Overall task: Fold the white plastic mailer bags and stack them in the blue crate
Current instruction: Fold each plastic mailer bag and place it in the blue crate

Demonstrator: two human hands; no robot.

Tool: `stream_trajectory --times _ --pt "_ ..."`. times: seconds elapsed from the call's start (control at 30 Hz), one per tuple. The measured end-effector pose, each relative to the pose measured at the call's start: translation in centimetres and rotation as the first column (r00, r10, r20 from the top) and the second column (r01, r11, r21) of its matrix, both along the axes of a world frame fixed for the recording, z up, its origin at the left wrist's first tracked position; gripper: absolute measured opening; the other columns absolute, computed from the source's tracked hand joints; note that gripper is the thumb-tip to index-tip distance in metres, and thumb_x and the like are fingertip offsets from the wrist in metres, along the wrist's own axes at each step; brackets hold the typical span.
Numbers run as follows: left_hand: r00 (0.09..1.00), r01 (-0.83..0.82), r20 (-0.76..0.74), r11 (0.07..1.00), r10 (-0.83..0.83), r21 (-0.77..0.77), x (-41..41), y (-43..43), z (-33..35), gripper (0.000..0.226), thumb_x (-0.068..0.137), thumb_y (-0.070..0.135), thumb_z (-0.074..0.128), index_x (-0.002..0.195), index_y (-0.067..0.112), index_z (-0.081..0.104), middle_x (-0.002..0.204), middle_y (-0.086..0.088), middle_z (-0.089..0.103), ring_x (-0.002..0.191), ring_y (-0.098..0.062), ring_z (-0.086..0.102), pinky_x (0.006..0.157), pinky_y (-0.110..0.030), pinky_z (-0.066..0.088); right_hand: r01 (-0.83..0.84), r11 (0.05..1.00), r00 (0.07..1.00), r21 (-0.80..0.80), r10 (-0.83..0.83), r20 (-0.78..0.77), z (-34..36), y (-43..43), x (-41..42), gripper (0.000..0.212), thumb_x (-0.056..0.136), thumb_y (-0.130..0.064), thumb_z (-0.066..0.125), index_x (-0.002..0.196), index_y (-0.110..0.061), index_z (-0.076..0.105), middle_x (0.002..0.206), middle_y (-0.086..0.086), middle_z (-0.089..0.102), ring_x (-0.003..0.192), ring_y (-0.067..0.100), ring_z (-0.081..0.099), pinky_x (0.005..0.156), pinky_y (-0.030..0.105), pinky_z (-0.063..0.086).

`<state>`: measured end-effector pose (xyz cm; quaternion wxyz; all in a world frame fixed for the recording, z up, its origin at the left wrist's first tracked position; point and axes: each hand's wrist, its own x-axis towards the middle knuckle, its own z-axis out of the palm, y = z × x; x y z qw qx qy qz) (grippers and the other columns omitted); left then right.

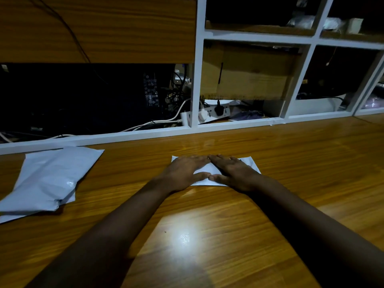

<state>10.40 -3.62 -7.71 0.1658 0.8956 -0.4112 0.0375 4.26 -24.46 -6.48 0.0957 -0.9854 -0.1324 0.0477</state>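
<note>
A folded white mailer bag (250,163) lies flat on the wooden table (207,235), in the middle of the view. My left hand (185,170) presses on its left half with straight fingers. My right hand (232,170) presses on its right half the same way, and the fingertips and thumbs of both hands meet over the bag's centre. A pile of unfolded white mailer bags (49,179) lies at the left edge of the table. No blue crate is in view.
A white-framed shelf unit (197,80) runs along the table's far edge, holding a cardboard box (249,73), a power strip (212,113) and tangled cables (158,121). A wooden panel (99,28) hangs at the upper left.
</note>
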Motion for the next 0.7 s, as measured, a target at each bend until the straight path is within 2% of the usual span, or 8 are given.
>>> stream_trajectory --times 0.13,0.2,0.33,0.47,0.57,0.7 --pt "0.997 -0.068 -0.024 0.980 0.074 0.188 -0.4 0.4 0.4 0.075 0.091 0.070 0.034 0.156 0.035 0.019 0.163 0.007 0.019 0.150 -0.021 0.016 0.121 -0.045 0.016 0.008 0.999 1.000 -0.047 -0.007 0.004 -0.1 -0.4 0.0 0.084 0.093 -0.068 0.033 0.159 -0.027 0.000 0.167 -0.005 0.003 0.152 0.012 -0.003 0.123 0.040 0.001" --pt "0.988 -0.111 -0.076 0.967 0.132 0.230 -0.6 0.7 0.6 0.084 0.081 0.080 0.028 0.155 0.043 0.012 0.165 0.008 0.011 0.151 -0.025 0.007 0.121 -0.049 0.011 0.031 0.996 0.999 -0.079 -0.032 -0.010 -0.2 -0.6 0.0 0.092 0.088 -0.075 0.030 0.159 -0.027 -0.002 0.166 -0.007 -0.001 0.152 0.011 -0.005 0.123 0.041 0.000" --pt "0.963 -0.210 -0.116 0.944 0.245 0.254 -0.9 1.1 0.7 0.094 0.075 0.088 0.034 0.155 0.045 0.007 0.166 0.007 0.002 0.152 -0.030 -0.003 0.121 -0.049 0.006 0.100 0.987 0.994 -0.129 -0.103 -0.022 -0.2 -0.8 -0.6 0.108 0.073 -0.087 0.020 0.159 -0.027 -0.004 0.166 -0.009 -0.008 0.152 0.013 -0.009 0.121 0.043 -0.003" --pt "0.942 -0.280 -0.114 0.925 0.317 0.257 -1.6 1.7 0.9 0.106 0.071 0.091 0.039 0.156 0.039 0.005 0.166 0.003 -0.005 0.152 -0.023 -0.007 0.120 -0.048 0.000 0.244 0.962 0.969 -0.120 -0.247 -0.013 -0.7 -1.2 -1.4 0.091 0.087 -0.079 0.011 0.159 -0.026 -0.005 0.165 -0.007 -0.011 0.152 0.016 -0.010 0.123 0.046 -0.004" --pt "0.922 -0.337 -0.100 0.901 0.375 0.274 -2.2 1.9 1.1 0.114 0.068 0.094 0.036 0.158 0.032 0.003 0.166 -0.002 -0.008 0.152 -0.022 -0.007 0.120 -0.052 -0.001 0.350 0.929 0.936 -0.124 -0.352 0.004 -1.2 -2.2 -1.9 0.080 0.094 -0.071 0.004 0.159 -0.026 -0.003 0.166 -0.004 -0.011 0.152 0.020 -0.009 0.122 0.048 -0.001" --pt "0.881 -0.434 -0.063 0.855 0.468 0.285 -3.1 1.9 1.1 0.121 0.066 0.097 0.033 0.158 0.024 0.000 0.166 -0.007 -0.007 0.152 -0.025 -0.009 0.117 -0.058 -0.006 0.459 0.887 0.887 -0.056 -0.454 0.080 -2.0 -2.7 -2.5 0.073 0.098 -0.067 0.006 0.158 -0.027 0.011 0.167 0.000 0.000 0.153 0.025 0.000 0.120 0.055 0.004"
